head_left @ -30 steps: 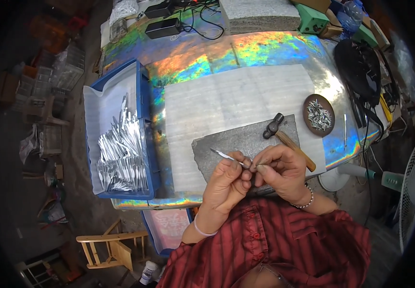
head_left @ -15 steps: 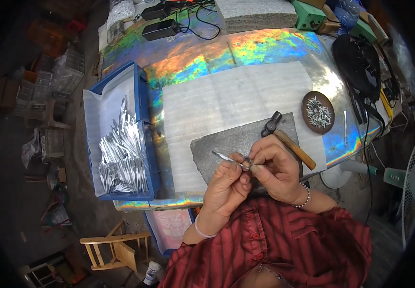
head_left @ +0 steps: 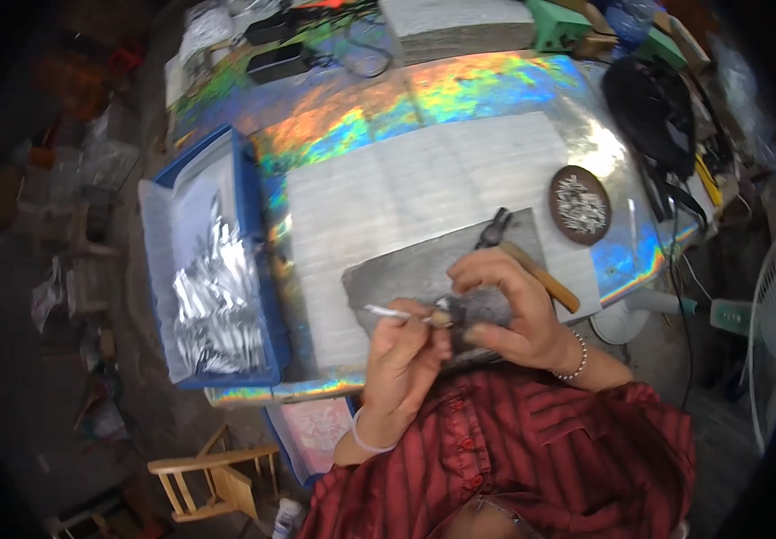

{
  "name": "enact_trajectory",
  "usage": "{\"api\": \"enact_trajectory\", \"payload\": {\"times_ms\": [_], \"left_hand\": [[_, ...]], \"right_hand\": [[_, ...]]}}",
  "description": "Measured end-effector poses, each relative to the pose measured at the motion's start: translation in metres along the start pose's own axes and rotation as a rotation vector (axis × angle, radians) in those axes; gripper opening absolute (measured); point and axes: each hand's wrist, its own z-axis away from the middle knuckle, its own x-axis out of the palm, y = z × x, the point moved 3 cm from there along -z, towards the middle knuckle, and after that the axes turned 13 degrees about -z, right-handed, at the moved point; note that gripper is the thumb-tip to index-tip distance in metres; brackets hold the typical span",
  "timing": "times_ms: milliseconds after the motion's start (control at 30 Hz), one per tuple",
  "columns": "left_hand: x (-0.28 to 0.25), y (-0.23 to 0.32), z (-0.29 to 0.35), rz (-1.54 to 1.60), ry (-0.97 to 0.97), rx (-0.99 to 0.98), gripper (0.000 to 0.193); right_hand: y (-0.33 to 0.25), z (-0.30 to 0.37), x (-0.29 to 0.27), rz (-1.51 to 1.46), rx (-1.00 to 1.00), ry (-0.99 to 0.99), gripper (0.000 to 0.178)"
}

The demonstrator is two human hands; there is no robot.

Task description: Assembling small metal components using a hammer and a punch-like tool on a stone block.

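My left hand (head_left: 403,355) pinches a slim, silvery metal piece (head_left: 385,312) between thumb and fingers; its pointed end sticks out to the left. Motion blur hides its exact kind. Just to the right, my right hand (head_left: 524,314) is open, its thumb and forefinger spread apart with nothing visible between them. Both hands are over a dark grey stone slab (head_left: 397,271). A hammer with a wooden handle (head_left: 551,286) and a dark head (head_left: 493,230) lies on the slab behind my right hand.
At the left, a blue crate (head_left: 267,314) lined with white sheet holds many similar silvery pieces (head_left: 222,296). A brown oval dish (head_left: 580,235) of small metal bits stands at the right. White foam sheet (head_left: 361,198) covers the middle of the table. A wooden chair (head_left: 226,485) stands lower left.
My right hand has come away from the metal piece and its fingers have spread. My left hand still holds the piece, now tilted flatter. The whole view has shifted slightly.
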Motion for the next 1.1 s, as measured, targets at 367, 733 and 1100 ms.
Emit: {"api": "enact_trajectory", "payload": {"times_ms": [367, 733, 1100], "left_hand": [[-0.028, 0.02, 0.008, -0.19, -0.026, 0.137, 0.019], [-0.013, 0.008, -0.011, -0.679, 0.035, 0.282, 0.007], [-0.015, 0.002, -0.006, -1.044, 0.061, 0.211, 0.007]], "right_hand": [[0.009, 0.044, -0.041, 0.942, 0.211, 0.095, 0.025], [0.003, 0.052, -0.05, -0.028, 0.598, 0.152, 0.022], [0.032, 0.06, -0.029, -0.137, 0.569, 0.123, 0.02]]}}
